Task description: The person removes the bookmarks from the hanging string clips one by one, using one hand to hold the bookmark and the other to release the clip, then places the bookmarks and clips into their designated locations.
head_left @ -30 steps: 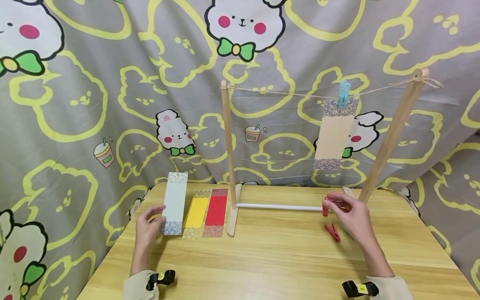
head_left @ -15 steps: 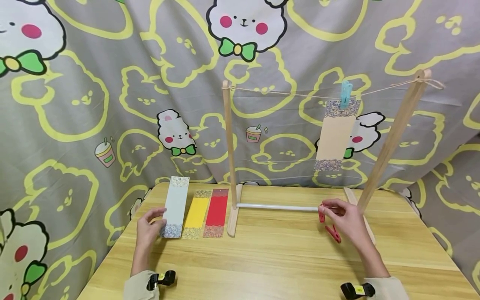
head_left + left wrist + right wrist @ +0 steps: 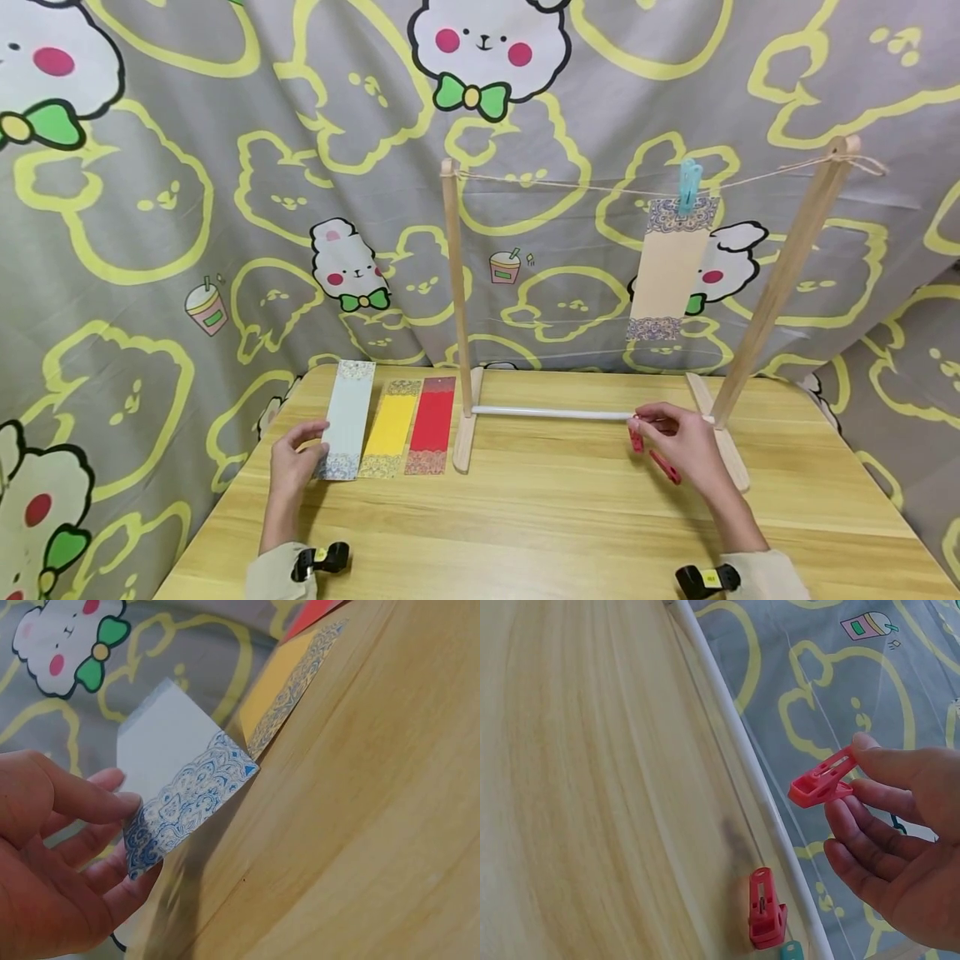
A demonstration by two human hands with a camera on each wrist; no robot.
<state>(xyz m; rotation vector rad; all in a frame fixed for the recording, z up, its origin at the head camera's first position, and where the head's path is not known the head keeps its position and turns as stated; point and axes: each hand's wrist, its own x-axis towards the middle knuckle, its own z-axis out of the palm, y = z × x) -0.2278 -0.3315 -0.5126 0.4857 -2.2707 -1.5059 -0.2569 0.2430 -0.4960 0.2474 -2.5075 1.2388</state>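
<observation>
Table (image 3: pixel 525 517) in yellowish wood grain, bearing a wooden frame (image 3: pixel 785 275) with a white crossbar (image 3: pixel 555 413). Left of the frame, tilted up beside a yellow card (image 3: pixel 392 423), a pale blue-white card (image 3: pixel 350 421): plain in the middle, lacy bands at both ends, vivid blue on the lower, pinched near that end between thumb and fingers of the left hand (image 3: pixel 294 457). Near the crossbar, pinched by its handles in the right hand (image 3: pixel 686 437), a slotted red clip (image 3: pixel 814 789). Below on the table, another red clip (image 3: pixel 766 930).

Leftmost card (image 3: pixel 351 417) just left of two cards (image 3: pixel 431 421) on table (image 3: pixel 525 517) — rack (image 3: pixel 458 283) to right, curtain (image 3: pixel 150 208) behind.
</observation>
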